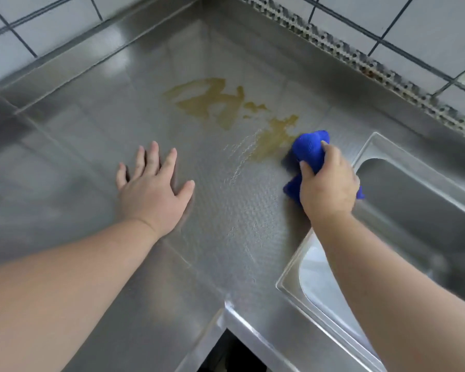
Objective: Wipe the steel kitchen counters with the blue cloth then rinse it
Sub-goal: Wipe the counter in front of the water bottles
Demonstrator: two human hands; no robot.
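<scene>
Your left hand point(152, 183) lies spread flat on the steel counter point(234, 218), and your right hand point(328, 183) grips the bunched blue cloth point(310, 149) beside the sink point(360, 154). It looks soft and light, so keep holding it mid-wad. Beyond it sits a yellowish spill point(215, 103), then the tiled wall point(51, 20).
</scene>
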